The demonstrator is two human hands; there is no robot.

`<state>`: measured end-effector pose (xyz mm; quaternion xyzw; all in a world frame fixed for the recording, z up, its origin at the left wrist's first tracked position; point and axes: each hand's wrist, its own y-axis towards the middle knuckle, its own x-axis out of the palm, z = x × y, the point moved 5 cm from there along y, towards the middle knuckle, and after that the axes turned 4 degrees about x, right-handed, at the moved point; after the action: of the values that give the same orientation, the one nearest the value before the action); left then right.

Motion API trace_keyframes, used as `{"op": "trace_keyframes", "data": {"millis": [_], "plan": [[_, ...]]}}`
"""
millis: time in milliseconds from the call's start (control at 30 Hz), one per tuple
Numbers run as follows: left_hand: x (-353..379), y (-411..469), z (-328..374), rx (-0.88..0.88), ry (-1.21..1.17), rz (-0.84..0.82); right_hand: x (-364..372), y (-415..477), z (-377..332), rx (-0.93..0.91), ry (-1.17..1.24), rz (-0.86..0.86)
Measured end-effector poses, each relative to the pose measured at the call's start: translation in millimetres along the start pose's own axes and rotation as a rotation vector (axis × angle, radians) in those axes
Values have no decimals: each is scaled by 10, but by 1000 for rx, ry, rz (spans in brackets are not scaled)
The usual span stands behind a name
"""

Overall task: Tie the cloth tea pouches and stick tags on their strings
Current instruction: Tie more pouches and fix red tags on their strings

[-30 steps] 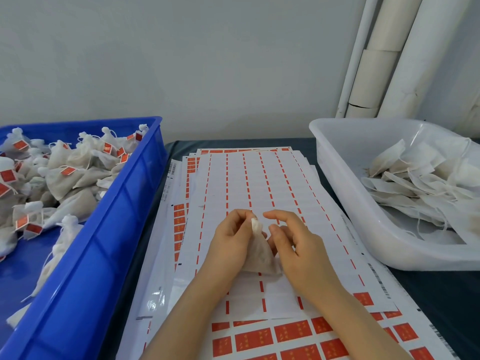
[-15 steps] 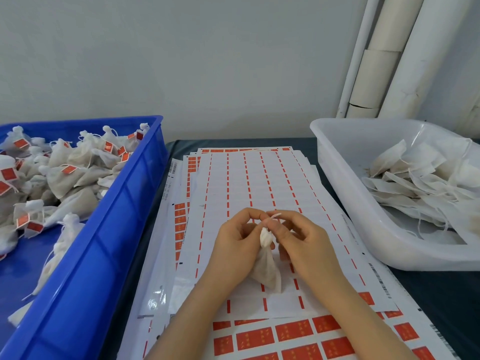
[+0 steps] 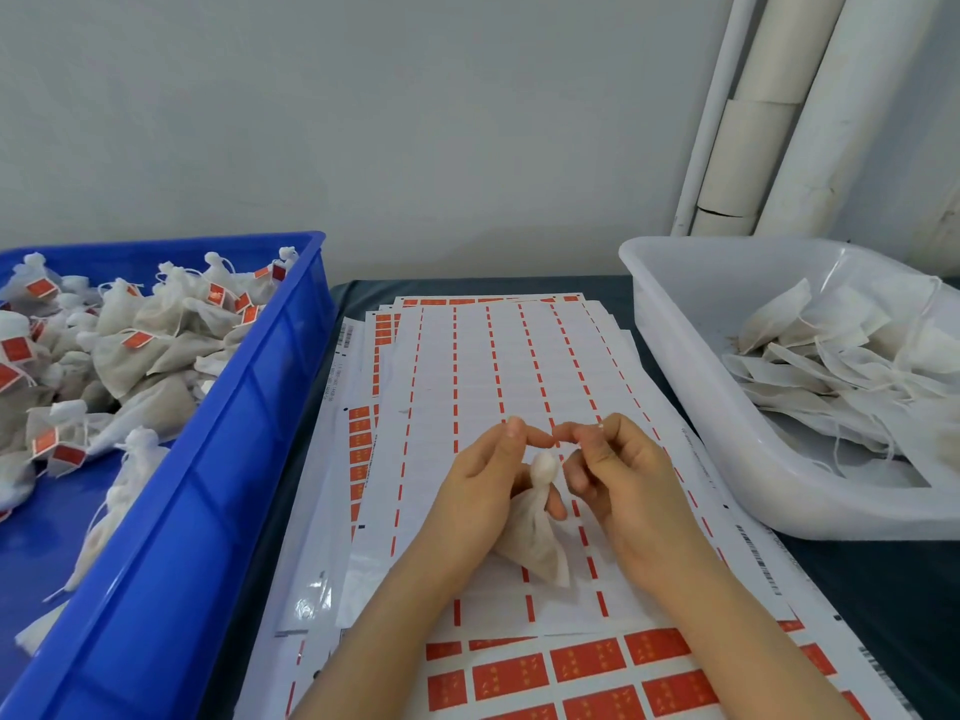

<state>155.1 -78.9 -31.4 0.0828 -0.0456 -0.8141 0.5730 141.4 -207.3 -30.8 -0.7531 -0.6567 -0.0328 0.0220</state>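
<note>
A small white cloth tea pouch [image 3: 535, 537] stands over the sticker sheets, its gathered neck bunched into a knob between my hands. My left hand [image 3: 478, 491] holds the pouch from the left, lower fingers curled round its body, thumb and forefinger pinched above the neck. My right hand [image 3: 623, 480] sits just right of the neck, fingers curled, thumb and forefinger pinching what looks like the thin string. Sheets of red tag stickers [image 3: 571, 672] lie under my wrists, with mostly peeled sheets [image 3: 498, 366] beyond.
A blue crate [image 3: 249, 439] on the left holds several tied pouches with red tags. A white tub [image 3: 691, 387] on the right holds flat untied pouches with loose strings. White pipes [image 3: 769, 111] stand against the grey wall behind the tub.
The pouch neck has gone from loosely open to tightly bunched. My two hands came together over it, then drew slightly apart, with the pinching fingers now above and beside the neck.
</note>
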Motion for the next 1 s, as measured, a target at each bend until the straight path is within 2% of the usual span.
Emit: {"op": "trace_keyframes", "data": {"millis": [167, 267, 400, 533, 800, 1000], "plan": [[-2, 13, 11, 23, 54, 11, -27, 51, 6, 99, 320, -38], [-5, 9, 1, 31, 129, 23, -76, 81, 7, 98, 420, -8], [-10, 2, 26, 36, 207, 36, -137, 101, -9, 87, 406, 42], [-34, -15, 20, -3, 158, 57, -181, 119, -33, 76, 394, 72], [-12, -27, 8, -52, 236, 17, -228, 149, -16, 62, 388, 118], [57, -92, 18, -101, 162, -160, -239, 112, -53, -12, 274, 23]]}}
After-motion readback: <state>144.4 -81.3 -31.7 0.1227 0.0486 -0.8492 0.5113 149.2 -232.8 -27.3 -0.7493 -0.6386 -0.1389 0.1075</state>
